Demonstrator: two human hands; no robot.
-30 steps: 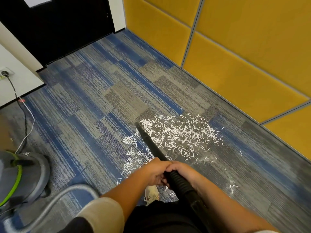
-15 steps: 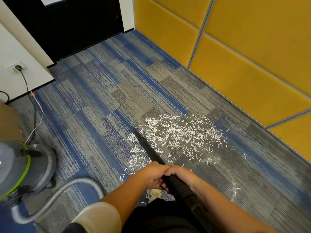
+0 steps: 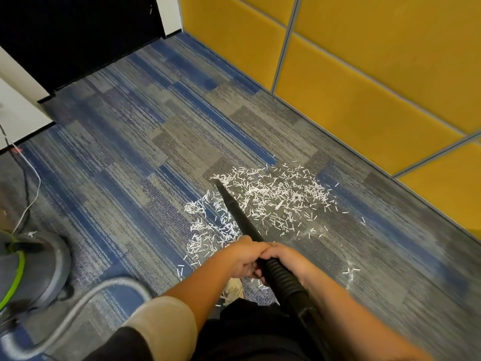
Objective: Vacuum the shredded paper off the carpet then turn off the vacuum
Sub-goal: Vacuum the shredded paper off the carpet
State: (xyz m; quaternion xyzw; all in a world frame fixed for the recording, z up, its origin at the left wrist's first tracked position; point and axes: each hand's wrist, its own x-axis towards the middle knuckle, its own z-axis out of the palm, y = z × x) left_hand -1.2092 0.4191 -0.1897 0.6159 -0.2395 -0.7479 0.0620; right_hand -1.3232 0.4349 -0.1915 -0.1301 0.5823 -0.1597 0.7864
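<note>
Holding the black tube (image 3: pixel 235 207) tight with left hand (image 3: pixel 243 259) and right hand (image 3: pixel 290 261). Pointing its tip into paper bits (image 3: pixel 278 200) on the carpet (image 3: pixel 145 152).

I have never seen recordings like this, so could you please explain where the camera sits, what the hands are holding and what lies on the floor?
There is no robot here: a person wears a camera on the head, so the single view looks down at their own arms. The left hand and right hand both grip a black vacuum wand, whose tip points at a patch of white shredded paper on the blue-grey carpet. At the left stands the grey vacuum canister with a green ring, its grey hose curving toward the person. Yellow wall panels run along the right.
</note>
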